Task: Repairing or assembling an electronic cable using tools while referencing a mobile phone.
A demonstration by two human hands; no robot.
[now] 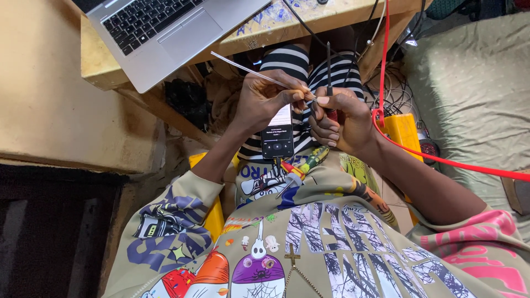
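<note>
From the head view, we are pinching a thin, stiff white wire [248,69] in our left hand [265,99], fingers closed, over the glossy phone [277,135] on our lap. Our right hand [342,121] is gripping a slim black probe [328,66], fingers curled tight.

- Laptop [165,27] on the table [99,69], up and left of both hands.
- Phone [277,132] on the lap, below the left hand [265,102].
- Right hand [342,121] just beside the left.
- Screwdriver [301,165] just right of the phone.
- Cable [436,157] over the right wrist.
</note>
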